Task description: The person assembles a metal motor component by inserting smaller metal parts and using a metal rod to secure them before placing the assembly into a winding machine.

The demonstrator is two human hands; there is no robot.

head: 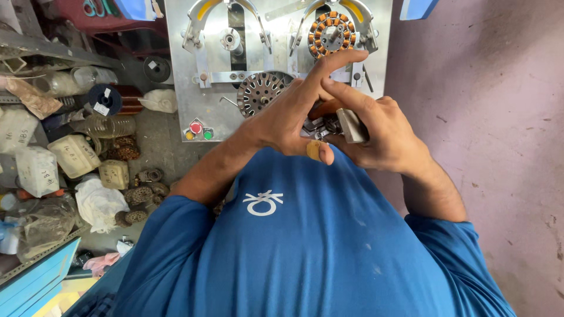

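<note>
Steel machine panel [194, 105] behind, left hand [288, 117] and right hand [382, 135] pinch a small metal part [351, 124], stiff, likely weighty, best gripped by its flat sides.

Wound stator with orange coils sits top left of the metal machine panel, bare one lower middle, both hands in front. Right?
Not quite. In the head view the wound stator with orange coils sits top right of the machine panel. The bare stator is lower middle, with left hand and right hand in front.

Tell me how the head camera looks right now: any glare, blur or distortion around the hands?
Head view: soft, even light, no harsh glare on the metal machine panel; left hand and right hand are sharp; wide-lens bending curves the edges; blue shirt blocks the lower frame.
</note>
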